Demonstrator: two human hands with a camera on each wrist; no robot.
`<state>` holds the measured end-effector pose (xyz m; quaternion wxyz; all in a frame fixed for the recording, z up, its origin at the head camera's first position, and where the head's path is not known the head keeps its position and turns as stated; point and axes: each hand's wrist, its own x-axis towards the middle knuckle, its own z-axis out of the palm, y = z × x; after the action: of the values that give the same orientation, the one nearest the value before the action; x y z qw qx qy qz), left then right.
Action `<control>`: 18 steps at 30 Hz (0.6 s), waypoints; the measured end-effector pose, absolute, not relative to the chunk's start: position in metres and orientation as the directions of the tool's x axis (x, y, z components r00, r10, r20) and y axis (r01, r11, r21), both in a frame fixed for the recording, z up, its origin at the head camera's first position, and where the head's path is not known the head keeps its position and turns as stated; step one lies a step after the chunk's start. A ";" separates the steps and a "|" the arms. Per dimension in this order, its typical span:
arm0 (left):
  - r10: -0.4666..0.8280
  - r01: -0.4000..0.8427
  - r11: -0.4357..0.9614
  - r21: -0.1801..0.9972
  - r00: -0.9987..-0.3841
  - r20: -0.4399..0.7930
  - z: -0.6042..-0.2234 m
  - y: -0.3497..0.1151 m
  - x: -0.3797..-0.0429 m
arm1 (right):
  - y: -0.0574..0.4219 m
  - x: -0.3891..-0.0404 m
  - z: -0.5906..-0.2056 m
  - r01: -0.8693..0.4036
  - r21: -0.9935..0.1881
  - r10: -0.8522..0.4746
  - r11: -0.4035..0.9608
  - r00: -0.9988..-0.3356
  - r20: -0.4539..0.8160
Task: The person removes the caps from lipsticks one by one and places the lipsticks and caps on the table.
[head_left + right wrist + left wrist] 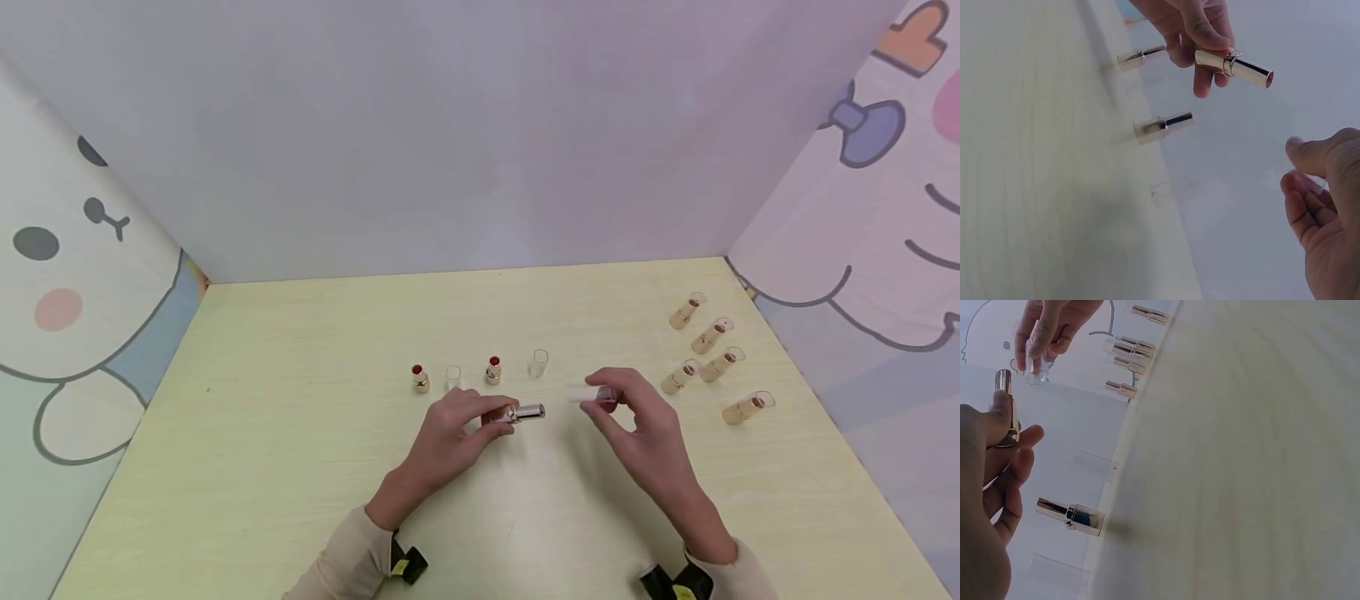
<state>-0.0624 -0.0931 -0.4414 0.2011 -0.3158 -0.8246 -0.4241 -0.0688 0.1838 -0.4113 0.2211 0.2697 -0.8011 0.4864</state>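
Note:
Over the middle of the table, my left hand [448, 437] pinches an uncapped lipstick [529, 412] between thumb and fingers. The lipstick lies sideways, its open metal end toward the right; in the right wrist view a bit of red shows inside that end. My right hand [651, 437] holds a clear lipstick cap [581, 394] by the fingertips, a small gap away from the lipstick. Beyond the hands stand two more uncapped lipsticks, one on the left [421, 380] and another [492, 371] near the middle, both with red tips.
Beside those lipsticks, two clear caps stand on the table, one at the left [453, 376] and another at the right [539, 363]. Several capped lipsticks [709, 339] are grouped at the table's right side. A pale wall [465, 142] rises behind the table [300, 333].

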 end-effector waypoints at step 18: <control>0.325 0.558 0.357 0.749 -0.826 0.460 -0.445 -0.084 -0.060 | 0.171 -0.120 -0.428 -0.393 -0.622 -0.189 0.677 -0.910 0.369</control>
<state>-0.0600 -0.0835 -0.4455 0.1167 -0.2706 -0.8155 -0.4982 -0.1205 0.1710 -0.4280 0.1384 0.1607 -0.9053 0.3680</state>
